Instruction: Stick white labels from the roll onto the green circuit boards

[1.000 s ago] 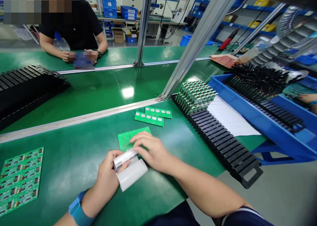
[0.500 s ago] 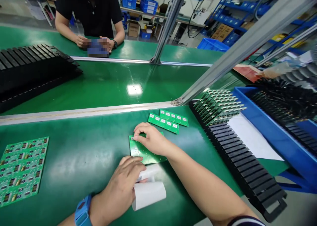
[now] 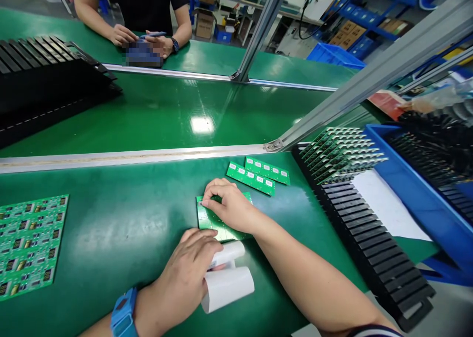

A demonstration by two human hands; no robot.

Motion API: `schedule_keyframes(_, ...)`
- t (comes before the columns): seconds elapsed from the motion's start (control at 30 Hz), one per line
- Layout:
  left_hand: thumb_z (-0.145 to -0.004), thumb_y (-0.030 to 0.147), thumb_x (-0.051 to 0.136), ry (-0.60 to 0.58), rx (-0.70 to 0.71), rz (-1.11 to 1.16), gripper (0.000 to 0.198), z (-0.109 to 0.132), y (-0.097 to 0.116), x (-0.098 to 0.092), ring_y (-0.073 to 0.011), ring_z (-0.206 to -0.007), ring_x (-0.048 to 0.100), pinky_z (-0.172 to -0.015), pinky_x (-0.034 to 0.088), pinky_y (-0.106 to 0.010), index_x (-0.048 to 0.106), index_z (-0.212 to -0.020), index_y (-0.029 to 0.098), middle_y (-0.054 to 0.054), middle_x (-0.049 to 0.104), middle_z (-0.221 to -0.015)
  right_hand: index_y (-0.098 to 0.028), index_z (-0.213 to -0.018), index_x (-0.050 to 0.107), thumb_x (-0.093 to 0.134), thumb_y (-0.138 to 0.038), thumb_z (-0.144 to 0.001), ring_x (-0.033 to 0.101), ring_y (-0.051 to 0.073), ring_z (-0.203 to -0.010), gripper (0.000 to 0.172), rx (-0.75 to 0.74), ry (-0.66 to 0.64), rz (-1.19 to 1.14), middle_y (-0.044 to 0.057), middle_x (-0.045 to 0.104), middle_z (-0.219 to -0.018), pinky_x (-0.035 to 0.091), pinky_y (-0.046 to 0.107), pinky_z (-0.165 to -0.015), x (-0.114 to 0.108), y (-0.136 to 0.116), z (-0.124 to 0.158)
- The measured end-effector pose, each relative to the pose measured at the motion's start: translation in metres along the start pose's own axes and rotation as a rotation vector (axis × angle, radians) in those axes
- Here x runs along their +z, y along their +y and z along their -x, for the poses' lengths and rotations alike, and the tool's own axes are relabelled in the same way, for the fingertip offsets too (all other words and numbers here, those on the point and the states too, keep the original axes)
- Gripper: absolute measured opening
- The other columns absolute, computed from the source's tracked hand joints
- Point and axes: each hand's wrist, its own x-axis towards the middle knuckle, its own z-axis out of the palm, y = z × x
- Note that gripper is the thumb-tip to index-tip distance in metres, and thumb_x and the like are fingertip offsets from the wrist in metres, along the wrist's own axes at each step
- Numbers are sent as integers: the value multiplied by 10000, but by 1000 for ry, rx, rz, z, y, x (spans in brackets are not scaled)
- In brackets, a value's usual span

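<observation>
At right in the frame, a black rack [image 3: 369,238] holds slotted boards [image 3: 342,154] at its upper end, beside a blue bin [image 3: 417,194] with a dark tangle [image 3: 443,140] inside. Mid-frame, the right hand [image 3: 231,206] has thumb and forefinger together over a flat green board's [image 3: 210,221] upper-left corner; the left hand's [image 3: 188,268] fingers clamp curled white paper [image 3: 231,287] below the board's lower edge. Green tabletop [image 3: 121,238] stretches left to a larger board [image 3: 31,243].
</observation>
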Motion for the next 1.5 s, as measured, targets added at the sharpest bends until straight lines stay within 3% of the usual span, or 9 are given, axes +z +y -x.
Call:
schedule_keyframes(0.43,-931,2,567,-9,1,9,313,0,0,-1,-290,-1196,640,-1013,490,-505,522,-1167,204,-102,712,-1135,-182,-824,682,722,-72,-898,581,209,-980,138,24,26,88,31,686,-971,361,389,-905,4,-4,2)
schedule_keyframes(0.73,-855,-75,531,-10,1,-22,419,1,-1,1,-281,-1206,637,-1019,500,-496,524,-1170,201,-77,703,-1073,-180,-815,661,746,-88,-877,566,214,-952,140,42,45,135,33,679,-955,347,387,-880,7,-9,3)
schedule_keyframes(1.13,-837,-69,501,19,2,10,438,1,-3,2,-288,-1171,665,-984,535,-517,564,-1163,217,-78,722,-1063,-183,-843,648,768,-96,-867,586,224,-968,150,77,61,137,42,683,-956,390,382,-872,8,-9,3)
schedule_keyframes(1.3,-911,-10,551,16,4,-15,322,-1,-1,0,-276,-1182,657,-990,528,-482,550,-1156,198,-84,719,-1056,-192,-1074,614,849,-112,-791,609,214,-965,376,107,130,62,29,683,-969,420,380,-884,9,-6,3)
schedule_keyframes(1.5,-910,31,586,45,20,-34,323,4,-12,6,-284,-1173,676,-981,523,-477,567,-1176,213,-79,732,-1103,-195,-848,704,881,-236,-805,608,221,-965,187,100,106,152,30,719,-915,371,394,-895,12,-5,-8)
